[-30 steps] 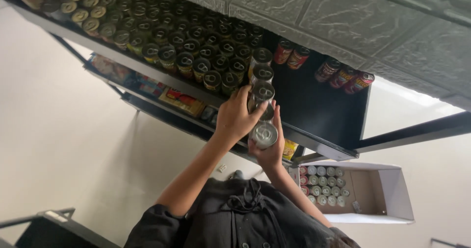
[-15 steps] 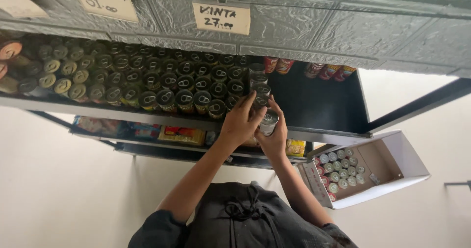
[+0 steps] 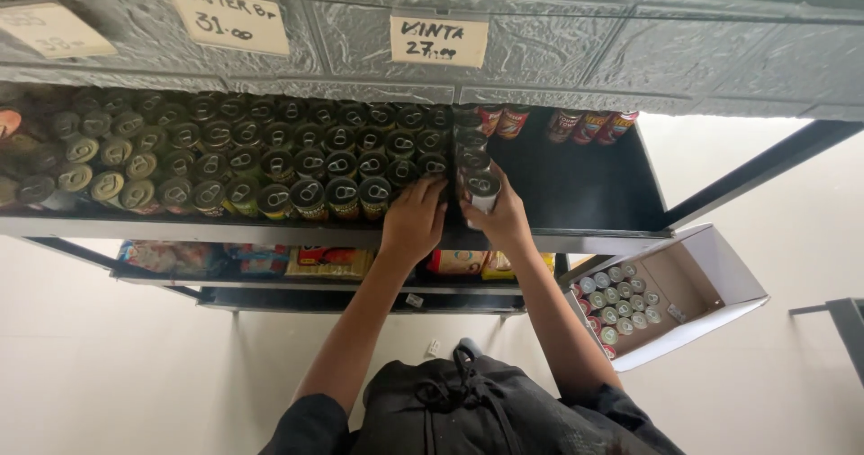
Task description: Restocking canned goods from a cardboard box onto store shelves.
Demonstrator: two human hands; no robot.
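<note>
I look down at a dark metal shelf [image 3: 270,233] packed with rows of tins seen from above. My right hand [image 3: 498,216] grips a silver-topped can [image 3: 482,186] at the front of the rightmost row. My left hand [image 3: 412,220] rests against the front tins [image 3: 375,192] beside it, fingers curled over their tops. Both arms reach out from my dark apron [image 3: 468,410].
A white cardboard box [image 3: 711,279] with several cans stands at the lower right. Red cans [image 3: 589,126] sit at the back of the shelf's bare right part. Paper price tags [image 3: 439,41] hang on the shelf above. A lower shelf holds coloured packets [image 3: 328,261].
The view tilted down along the shelf. My hands lowered the can from above the row onto the shelf's front, and my left hand moved onto the neighbouring tins.
</note>
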